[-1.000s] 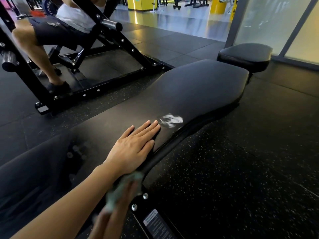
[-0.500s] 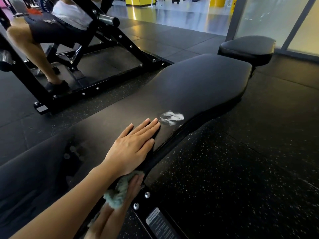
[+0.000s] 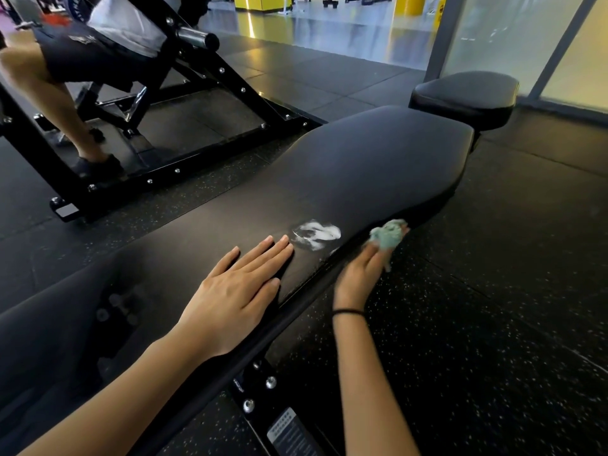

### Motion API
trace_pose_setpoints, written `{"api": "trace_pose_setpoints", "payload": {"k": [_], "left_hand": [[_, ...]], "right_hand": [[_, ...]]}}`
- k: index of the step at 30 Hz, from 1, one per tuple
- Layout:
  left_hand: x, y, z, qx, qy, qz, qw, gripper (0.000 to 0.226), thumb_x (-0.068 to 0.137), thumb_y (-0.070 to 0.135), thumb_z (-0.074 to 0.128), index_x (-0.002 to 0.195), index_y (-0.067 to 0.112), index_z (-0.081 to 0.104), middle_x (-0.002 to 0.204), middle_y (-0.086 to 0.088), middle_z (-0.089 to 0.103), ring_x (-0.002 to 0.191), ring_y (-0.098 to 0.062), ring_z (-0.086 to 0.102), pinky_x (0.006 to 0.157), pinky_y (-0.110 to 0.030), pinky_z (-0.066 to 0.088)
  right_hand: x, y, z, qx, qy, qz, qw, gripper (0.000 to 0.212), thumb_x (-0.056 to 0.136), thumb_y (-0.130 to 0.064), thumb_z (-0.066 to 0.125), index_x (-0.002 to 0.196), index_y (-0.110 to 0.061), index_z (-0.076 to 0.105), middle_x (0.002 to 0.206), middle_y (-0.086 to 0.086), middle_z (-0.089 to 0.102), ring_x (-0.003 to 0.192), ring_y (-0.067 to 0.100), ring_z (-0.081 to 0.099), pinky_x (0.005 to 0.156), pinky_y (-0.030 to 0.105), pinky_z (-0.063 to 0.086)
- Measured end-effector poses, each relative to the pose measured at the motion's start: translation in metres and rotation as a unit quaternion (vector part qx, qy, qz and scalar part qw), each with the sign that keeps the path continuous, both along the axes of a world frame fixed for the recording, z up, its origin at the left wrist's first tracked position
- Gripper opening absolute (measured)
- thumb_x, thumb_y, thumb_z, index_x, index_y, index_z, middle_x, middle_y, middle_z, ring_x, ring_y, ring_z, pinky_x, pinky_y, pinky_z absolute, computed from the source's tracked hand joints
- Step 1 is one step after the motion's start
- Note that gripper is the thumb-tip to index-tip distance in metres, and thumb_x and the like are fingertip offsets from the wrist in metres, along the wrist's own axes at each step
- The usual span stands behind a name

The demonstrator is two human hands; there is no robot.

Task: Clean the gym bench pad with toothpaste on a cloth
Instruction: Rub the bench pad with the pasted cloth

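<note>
Long black vinyl bench pad (image 3: 362, 166) runs diag from bottom-left to upper-right, lying flat across mid frame. White toothpaste smear (image 3: 316, 234) sits on pad top near its right edge, approx mid-length, swirled, not spread out. Crumpled teal cloth (image 3: 386, 235) is just right of the smear, at the pad's side edge; blurred, so can't tell if it touches the pad. Cloth and smear are apart. Right hand (image 3: 362, 271) grips the cloth, fingers bunched round it, wrist below and off the pad's right side, over the floor; thin black band (image 3: 348, 312) on that wrist. Left hand (image 3: 237, 291) lies flat on pad top, palm down, fingers straight and together, holding nothing, tips just short of the smear. Smaller black rounded seat pad (image 3: 464, 93) sits past the far end of the long pad, narrow gap between. Under the near end: black metal bench frame (image 3: 260, 390) w/ silver bolts and a grey label (image 3: 289, 432), text unreadable. Black speckled rubber floor (image 3: 477, 307) all round. Upper left: black angled steel machine frame (image 3: 204, 70) w/ a second person seated in it, only dark shorts, white top, and bare leg (image 3: 49, 93) visible. Frosted glass wall panels (image 3: 493, 34) upper right; yellow block (image 3: 260, 0) on glossy floor at rear.
</note>
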State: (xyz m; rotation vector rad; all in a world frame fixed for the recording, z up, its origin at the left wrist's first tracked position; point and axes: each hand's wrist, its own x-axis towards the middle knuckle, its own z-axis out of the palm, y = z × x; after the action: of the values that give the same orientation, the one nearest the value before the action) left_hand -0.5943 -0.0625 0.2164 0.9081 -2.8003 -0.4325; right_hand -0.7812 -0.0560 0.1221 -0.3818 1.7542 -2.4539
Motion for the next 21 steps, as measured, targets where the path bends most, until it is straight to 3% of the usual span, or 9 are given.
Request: {"api": "trace_pose_setpoints", "payload": {"k": [3, 6, 8, 11, 15, 19, 21], "left_hand": [[0.0, 0.001, 0.001, 0.004, 0.007, 0.001, 1.0, 0.055, 0.09, 0.052, 0.004, 0.145, 0.049, 0.009, 0.15, 0.037, 0.002, 0.138, 0.015, -0.008, 0.118, -0.024, -0.004], [0.0, 0.001, 0.0, 0.005, 0.007, 0.0, 1.0, 0.055, 0.09, 0.052, 0.004, 0.145, 0.049, 0.009, 0.15, 0.037, 0.002, 0.138, 0.015, -0.008, 0.118, -0.026, -0.002], [0.0, 0.0, 0.0, 0.004, 0.01, 0.0, 1.0, 0.055, 0.09, 0.052, 0.005, 0.145, 0.048, 0.01, 0.15, 0.036, 0.003, 0.139, 0.014, -0.007, 0.119, -0.027, -0.001], [0.001, 0.0, -0.001, 0.005, 0.016, -0.001, 1.0, 0.055, 0.091, 0.052, 0.006, 0.145, 0.048, 0.012, 0.15, 0.036, 0.004, 0.139, 0.014, -0.006, 0.119, -0.028, 0.0], [0.0, 0.0, -0.002, 0.001, 0.012, 0.002, 1.0, 0.054, 0.09, 0.053, 0.004, 0.144, 0.05, 0.01, 0.15, 0.037, 0.002, 0.138, 0.015, -0.008, 0.118, -0.026, -0.002], [0.0, -0.001, -0.002, -0.004, 0.007, 0.001, 1.0, 0.057, 0.088, 0.054, 0.001, 0.144, 0.051, 0.008, 0.149, 0.037, 0.0, 0.137, 0.016, -0.01, 0.118, -0.024, -0.005], [0.0, -0.001, -0.002, -0.006, 0.008, 0.003, 1.0, 0.059, 0.086, 0.055, 0.0, 0.144, 0.05, 0.008, 0.15, 0.036, 0.0, 0.137, 0.017, -0.011, 0.117, -0.022, -0.006]], "right_hand": [[-0.061, -0.006, 0.007, 0.039, 0.026, -0.042, 0.998, 0.055, 0.097, -0.008, 0.028, 0.148, 0.002, 0.01, 0.156, 0.021, 0.014, 0.143, 0.023, 0.021, 0.113, 0.01, 0.016], [-0.12, -0.008, 0.014, 0.079, -0.087, -0.055, 0.992, 0.048, 0.103, -0.017, 0.028, 0.149, -0.002, 0.022, 0.153, 0.019, 0.029, 0.139, 0.028, 0.033, 0.115, 0.029, 0.023], [-0.135, -0.005, 0.023, 0.064, -0.139, -0.029, 0.988, 0.048, 0.103, -0.027, 0.028, 0.148, -0.008, 0.028, 0.15, 0.013, 0.036, 0.136, 0.024, 0.038, 0.113, 0.032, 0.028], [-0.103, 0.003, 0.033, 0.009, -0.111, -0.029, 0.993, 0.047, 0.103, -0.027, 0.035, 0.146, -0.008, 0.032, 0.141, 0.003, 0.044, 0.128, 0.014, 0.044, 0.103, 0.019, 0.034], [-0.054, 0.005, 0.031, 0.029, -0.037, -0.071, 0.996, 0.05, 0.096, -0.023, 0.054, 0.141, -0.006, 0.041, 0.143, 0.013, 0.047, 0.13, 0.02, 0.047, 0.108, 0.025, 0.035], [-0.006, 0.014, 0.024, 0.06, 0.015, -0.091, 0.994, 0.04, 0.096, -0.003, 0.048, 0.137, -0.001, 0.046, 0.141, 0.015, 0.047, 0.13, 0.019, 0.045, 0.102, 0.004, 0.029], [0.038, 0.027, 0.022, 0.055, 0.033, -0.057, 0.996, 0.042, 0.096, -0.004, 0.047, 0.138, -0.004, 0.044, 0.141, 0.012, 0.047, 0.129, 0.011, 0.044, 0.102, 0.002, 0.029]]}}
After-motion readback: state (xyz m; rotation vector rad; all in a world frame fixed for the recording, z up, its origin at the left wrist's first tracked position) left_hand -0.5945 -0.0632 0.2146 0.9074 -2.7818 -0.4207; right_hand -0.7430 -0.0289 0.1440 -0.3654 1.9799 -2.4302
